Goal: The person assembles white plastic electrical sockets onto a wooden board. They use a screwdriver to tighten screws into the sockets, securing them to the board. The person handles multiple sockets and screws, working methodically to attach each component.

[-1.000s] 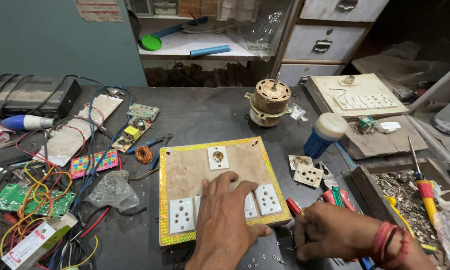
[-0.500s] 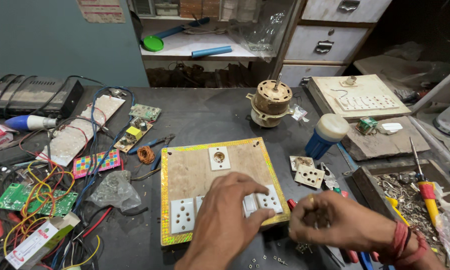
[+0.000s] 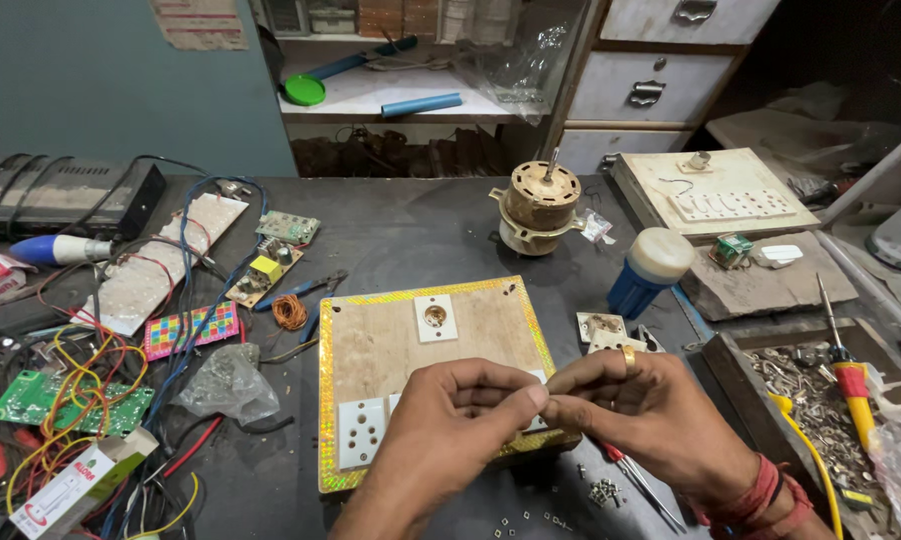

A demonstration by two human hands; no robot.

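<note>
Both hands are bare; the right hand wears a gold ring and red wrist threads.

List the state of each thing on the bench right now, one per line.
Left hand: fingertips pinched, meeting right hand over the board.
Right hand: fingertips pinched; what it grips is too small to tell.
Wooden switchboard: flat, sockets fitted.
Motor: upright, shaft up.
Blue bottle: tilted, capped.
Screwdriver: lying on the parts tray.

Left hand and right hand, fingertips together above wooden switchboard.
</note>
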